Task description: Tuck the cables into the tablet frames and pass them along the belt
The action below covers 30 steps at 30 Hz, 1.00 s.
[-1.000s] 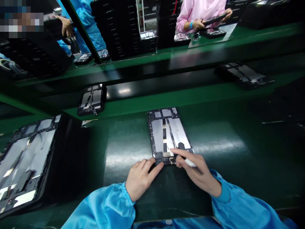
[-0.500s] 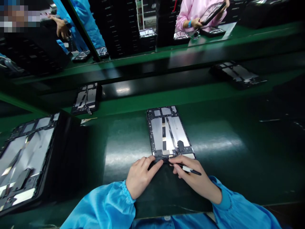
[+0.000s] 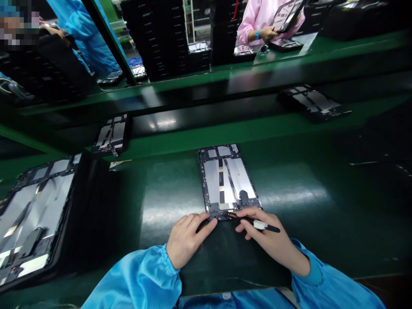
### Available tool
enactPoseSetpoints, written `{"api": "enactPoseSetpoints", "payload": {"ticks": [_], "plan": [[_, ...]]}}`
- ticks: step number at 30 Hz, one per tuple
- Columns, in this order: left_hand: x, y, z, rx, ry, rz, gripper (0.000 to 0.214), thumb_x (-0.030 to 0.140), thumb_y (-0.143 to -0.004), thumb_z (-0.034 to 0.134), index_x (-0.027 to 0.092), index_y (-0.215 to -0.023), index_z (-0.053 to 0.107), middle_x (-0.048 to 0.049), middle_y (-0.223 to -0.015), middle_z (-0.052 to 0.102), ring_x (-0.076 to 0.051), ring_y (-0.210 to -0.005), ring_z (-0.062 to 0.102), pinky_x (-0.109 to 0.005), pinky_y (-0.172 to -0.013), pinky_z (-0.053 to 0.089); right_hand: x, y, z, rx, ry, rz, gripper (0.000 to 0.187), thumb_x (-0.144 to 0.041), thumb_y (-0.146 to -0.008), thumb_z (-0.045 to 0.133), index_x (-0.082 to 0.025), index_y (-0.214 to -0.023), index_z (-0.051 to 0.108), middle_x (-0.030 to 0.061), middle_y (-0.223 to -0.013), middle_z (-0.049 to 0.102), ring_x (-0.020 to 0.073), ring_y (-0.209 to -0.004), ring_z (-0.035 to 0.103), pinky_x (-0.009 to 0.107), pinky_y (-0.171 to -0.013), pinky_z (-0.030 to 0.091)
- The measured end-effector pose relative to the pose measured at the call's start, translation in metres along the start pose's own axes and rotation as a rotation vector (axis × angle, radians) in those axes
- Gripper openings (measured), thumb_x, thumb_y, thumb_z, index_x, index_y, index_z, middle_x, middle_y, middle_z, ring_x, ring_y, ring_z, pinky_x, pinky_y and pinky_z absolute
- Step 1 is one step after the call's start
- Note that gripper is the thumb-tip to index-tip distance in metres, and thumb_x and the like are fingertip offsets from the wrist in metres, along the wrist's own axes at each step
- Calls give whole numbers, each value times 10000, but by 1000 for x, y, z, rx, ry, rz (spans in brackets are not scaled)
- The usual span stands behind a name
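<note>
An opened tablet frame [image 3: 227, 180] with silver plates lies flat on the dark green bench in front of me. My left hand [image 3: 186, 239] rests at its near left corner, fingers curled, the forefinger pressing on the frame's near edge. My right hand [image 3: 269, 240] pinches a thin black tool with a white band [image 3: 259, 224], its tip lying along the frame's near edge. Both my sleeves are bright blue.
A stack of similar frames [image 3: 30, 216] sits at the left. Two more frames [image 3: 110, 135] [image 3: 311, 102] lie on the black conveyor strip beyond. Across the line, a person in pink [image 3: 267, 19] holds up a frame; black tray stacks [image 3: 161, 36] stand behind.
My right hand has drawn back from the frame's lower plate to its near edge, laying the tool flatter. The frames on the conveyor have drifted left. The person in pink raised a frame.
</note>
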<state>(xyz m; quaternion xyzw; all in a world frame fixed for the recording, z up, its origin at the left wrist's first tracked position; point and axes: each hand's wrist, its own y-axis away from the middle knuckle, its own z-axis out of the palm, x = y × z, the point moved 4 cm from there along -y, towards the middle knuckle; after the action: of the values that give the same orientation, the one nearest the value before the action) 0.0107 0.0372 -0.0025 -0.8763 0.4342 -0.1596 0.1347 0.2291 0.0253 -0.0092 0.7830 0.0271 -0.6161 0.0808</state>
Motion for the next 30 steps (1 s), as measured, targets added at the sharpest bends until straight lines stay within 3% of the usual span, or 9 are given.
{"api": "enactPoseSetpoints", "payload": {"ticks": [6, 9, 13, 16, 20, 23, 30], "plan": [[-1, -1, -1, 13, 24, -22, 294, 146, -1001, 428, 210, -1239, 589, -83, -1126, 622, -179, -937, 595, -303, -738, 512, -11, -3, 11, -108, 40, -129, 150, -290, -946, 565, -230, -1032, 672, 45, -976, 727, 186, -812, 713, 286, -737, 580], [-2, -1, 0, 12, 28, -20, 290, 155, -1002, 433, 214, -1240, 589, -80, -1126, 626, -175, -931, 596, -299, -737, 508, -15, -3, 13, -139, 67, -160, 142, -271, -949, 549, -223, -1015, 664, 52, -1013, 712, 196, -870, 705, 292, -769, 578], [-3, 2, -1, 34, 18, -9, 295, 142, -999, 435, 207, -1242, 588, -80, -1136, 634, -181, -952, 593, -307, -754, 497, -10, -5, 13, -149, -14, -64, 143, -303, -941, 558, -212, -997, 653, 45, -889, 702, 171, -730, 701, 266, -634, 590], [6, 1, -4, 64, 54, 78, 284, 114, -987, 453, 146, -1239, 580, -86, -1128, 653, -185, -998, 586, -302, -778, 479, 2, -7, 0, -2, -191, 45, 192, -380, -887, 638, -196, -942, 633, 33, -774, 696, 147, -577, 663, 245, -501, 576], [31, -7, 6, -62, 68, 219, 284, 132, -986, 455, 135, -1243, 576, -81, -1160, 658, -182, -971, 589, -300, -751, 469, 18, -3, -23, 227, -355, 91, 333, -505, -834, 688, -188, -899, 609, 42, -742, 702, 140, -504, 637, 231, -410, 543], [42, -10, 15, -167, 20, 192, 283, 203, -988, 482, 166, -1253, 575, -77, -1253, 623, -205, -979, 580, -330, -749, 465, 23, 2, -25, 176, -329, 110, 377, -556, -857, 644, -180, -879, 620, 23, -647, 675, 136, -460, 628, 234, -424, 543], [49, -3, 12, -220, 72, 196, 266, 265, -991, 497, 193, -1231, 585, -61, -1257, 617, -202, -993, 560, -327, -762, 434, 13, 2, -15, 57, -83, -11, 268, -442, -935, 569, -189, -885, 641, 44, -825, 689, 180, -707, 717, 267, -648, 579]]}}
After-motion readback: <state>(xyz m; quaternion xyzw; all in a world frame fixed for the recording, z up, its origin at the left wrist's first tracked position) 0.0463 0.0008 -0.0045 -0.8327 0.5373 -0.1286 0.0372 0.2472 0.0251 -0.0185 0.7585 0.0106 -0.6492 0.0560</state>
